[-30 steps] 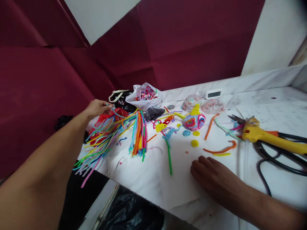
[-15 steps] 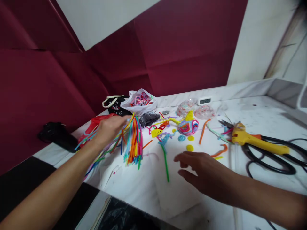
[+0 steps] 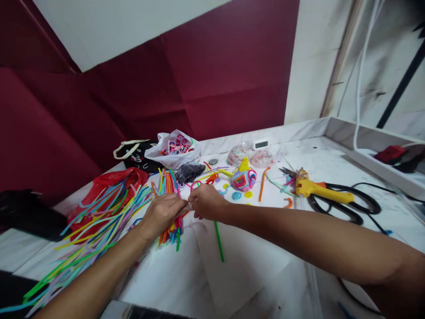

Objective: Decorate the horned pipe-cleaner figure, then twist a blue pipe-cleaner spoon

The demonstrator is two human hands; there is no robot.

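My left hand [image 3: 162, 213] and my right hand [image 3: 206, 202] meet over the near end of the worktop, fingers pinched together. A small pale piece shows between the fingertips, too blurred to name. Under and behind my left hand lies a bundle of cut coloured pipe cleaners [image 3: 168, 239]. Just below my right hand a green pipe cleaner [image 3: 219, 243] rests on white paper. To the right of that hand sits a ball-shaped figure [image 3: 244, 179] of wound pink, blue and white pipe cleaner, with yellow fins. Blue and yellow coiled discs [image 3: 237, 195] lie beside it.
Long loose pipe cleaners [image 3: 96, 239] spread from a red bag [image 3: 88, 212] on the left. A white bag of scraps [image 3: 172, 157] and clear domes [image 3: 261, 158] stand at the back. A yellow glue gun [image 3: 318, 190] lies across black-handled scissors [image 3: 353, 217] on the right.
My right hand has moved left and closed, coming up to my left hand. My left hand has moved away from the top of the bundle, toward me. The view has turned right.
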